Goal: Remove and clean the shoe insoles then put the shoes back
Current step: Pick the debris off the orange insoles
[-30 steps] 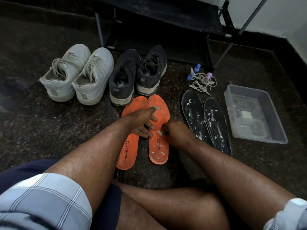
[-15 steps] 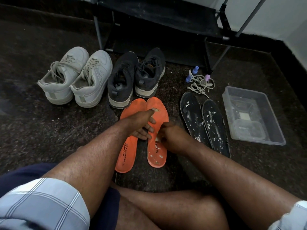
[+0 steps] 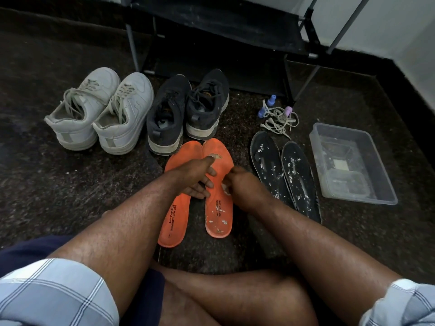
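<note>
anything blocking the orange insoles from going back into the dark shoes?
Nothing visible. The orange insoles lie directly in front of the dark shoes, whose openings face up. The left hand and right hand rest on the insoles.

Clear plastic tub (image 3: 386,184) on dark floor, well right of hands. Loose laces (image 3: 280,120) heaped with small blue and purple caps (image 3: 272,100), beyond hands to right. Black rack (image 3: 221,31) farther back.

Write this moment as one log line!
left hand presses right orange insole | right hand rubs it | black insoles dirty
</note>
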`<state>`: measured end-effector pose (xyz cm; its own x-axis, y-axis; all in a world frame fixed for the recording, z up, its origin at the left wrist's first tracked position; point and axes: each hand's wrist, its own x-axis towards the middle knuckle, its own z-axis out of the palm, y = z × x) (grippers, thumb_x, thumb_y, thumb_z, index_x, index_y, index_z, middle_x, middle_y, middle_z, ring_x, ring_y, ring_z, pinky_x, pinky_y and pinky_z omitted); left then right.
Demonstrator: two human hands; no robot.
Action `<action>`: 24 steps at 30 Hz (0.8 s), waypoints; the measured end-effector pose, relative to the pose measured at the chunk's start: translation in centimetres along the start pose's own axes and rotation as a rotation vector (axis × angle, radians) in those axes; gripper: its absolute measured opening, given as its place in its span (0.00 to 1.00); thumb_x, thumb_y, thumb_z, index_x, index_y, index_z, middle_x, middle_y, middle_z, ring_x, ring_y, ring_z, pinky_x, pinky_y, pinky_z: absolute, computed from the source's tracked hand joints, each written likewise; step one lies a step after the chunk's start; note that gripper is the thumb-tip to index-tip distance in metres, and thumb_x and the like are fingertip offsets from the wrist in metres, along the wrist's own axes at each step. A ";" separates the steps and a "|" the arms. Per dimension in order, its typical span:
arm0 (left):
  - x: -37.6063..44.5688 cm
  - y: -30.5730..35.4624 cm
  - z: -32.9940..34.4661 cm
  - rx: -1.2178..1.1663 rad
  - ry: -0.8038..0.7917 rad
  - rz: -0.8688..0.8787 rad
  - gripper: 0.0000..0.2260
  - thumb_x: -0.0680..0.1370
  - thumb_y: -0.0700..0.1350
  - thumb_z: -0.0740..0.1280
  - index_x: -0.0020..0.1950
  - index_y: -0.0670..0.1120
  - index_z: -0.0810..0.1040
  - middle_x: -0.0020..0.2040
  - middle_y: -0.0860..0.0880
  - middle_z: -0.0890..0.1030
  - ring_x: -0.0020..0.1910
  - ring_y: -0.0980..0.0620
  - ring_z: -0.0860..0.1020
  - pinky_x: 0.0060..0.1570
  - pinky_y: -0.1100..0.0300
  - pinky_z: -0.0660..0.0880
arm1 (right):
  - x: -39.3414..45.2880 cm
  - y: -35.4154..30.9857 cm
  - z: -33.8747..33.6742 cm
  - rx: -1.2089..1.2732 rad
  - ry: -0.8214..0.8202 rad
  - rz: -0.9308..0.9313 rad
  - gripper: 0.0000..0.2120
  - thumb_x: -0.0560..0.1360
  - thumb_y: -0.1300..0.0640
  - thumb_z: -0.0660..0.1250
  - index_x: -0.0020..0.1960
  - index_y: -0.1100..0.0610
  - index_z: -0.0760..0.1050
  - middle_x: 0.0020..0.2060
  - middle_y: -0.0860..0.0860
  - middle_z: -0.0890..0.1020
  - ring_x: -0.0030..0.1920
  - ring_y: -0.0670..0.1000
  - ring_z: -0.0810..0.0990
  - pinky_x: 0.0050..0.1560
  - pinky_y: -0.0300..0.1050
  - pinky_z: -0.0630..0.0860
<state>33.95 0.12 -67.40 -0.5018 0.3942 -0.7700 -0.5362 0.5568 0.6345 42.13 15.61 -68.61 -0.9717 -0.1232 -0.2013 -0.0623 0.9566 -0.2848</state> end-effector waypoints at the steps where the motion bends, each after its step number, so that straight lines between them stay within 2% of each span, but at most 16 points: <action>1: 0.0 0.0 0.0 -0.002 0.001 0.000 0.28 0.82 0.65 0.52 0.65 0.45 0.75 0.55 0.41 0.82 0.49 0.40 0.84 0.56 0.46 0.80 | -0.1 -0.1 0.1 -0.030 -0.005 0.005 0.09 0.77 0.57 0.63 0.50 0.59 0.80 0.51 0.55 0.78 0.48 0.56 0.79 0.50 0.48 0.76; 5: -0.1 0.1 0.0 -0.018 0.000 -0.007 0.28 0.82 0.65 0.53 0.64 0.45 0.76 0.55 0.40 0.81 0.50 0.39 0.84 0.57 0.46 0.79 | -1.3 -1.0 0.5 -0.027 -0.127 -0.054 0.07 0.75 0.56 0.64 0.48 0.55 0.80 0.48 0.53 0.81 0.47 0.54 0.80 0.48 0.49 0.77; 10: -0.1 0.0 0.1 -0.018 -0.005 -0.004 0.27 0.82 0.65 0.52 0.65 0.45 0.75 0.55 0.40 0.81 0.51 0.39 0.84 0.57 0.46 0.79 | -0.9 -0.3 0.0 -0.035 -0.020 -0.013 0.08 0.75 0.56 0.66 0.49 0.57 0.82 0.48 0.54 0.78 0.46 0.55 0.79 0.47 0.48 0.76; 17: 0.0 0.0 0.1 -0.019 0.000 -0.005 0.27 0.81 0.66 0.53 0.64 0.45 0.76 0.54 0.41 0.81 0.49 0.40 0.84 0.56 0.47 0.80 | -1.8 -0.4 0.4 -0.076 -0.124 -0.077 0.12 0.79 0.53 0.61 0.54 0.57 0.81 0.50 0.53 0.76 0.47 0.54 0.78 0.48 0.47 0.76; 20: -0.1 0.0 0.2 -0.014 0.000 0.001 0.27 0.82 0.65 0.53 0.64 0.45 0.75 0.54 0.41 0.81 0.50 0.40 0.84 0.57 0.46 0.80 | -0.9 0.1 0.1 -0.073 -0.065 -0.024 0.12 0.77 0.51 0.62 0.50 0.56 0.81 0.49 0.54 0.79 0.46 0.55 0.80 0.48 0.50 0.78; 22: -0.1 0.0 0.1 -0.015 -0.003 0.001 0.28 0.82 0.65 0.52 0.65 0.45 0.75 0.54 0.41 0.81 0.50 0.40 0.84 0.56 0.47 0.80 | -1.0 -0.4 0.2 -0.075 -0.106 -0.020 0.10 0.77 0.51 0.63 0.47 0.56 0.80 0.47 0.54 0.80 0.45 0.55 0.81 0.46 0.49 0.78; 24: -0.1 0.0 0.0 -0.019 -0.005 -0.003 0.28 0.81 0.66 0.53 0.65 0.45 0.75 0.53 0.42 0.81 0.49 0.40 0.84 0.55 0.48 0.80 | -1.8 -1.0 0.6 -0.101 -0.179 -0.043 0.08 0.76 0.51 0.65 0.47 0.54 0.80 0.47 0.52 0.81 0.45 0.53 0.81 0.44 0.44 0.76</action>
<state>33.98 0.11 -67.34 -0.4967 0.3965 -0.7720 -0.5502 0.5441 0.6334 44.10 14.70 -68.51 -0.9122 -0.2006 -0.3574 -0.1337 0.9699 -0.2034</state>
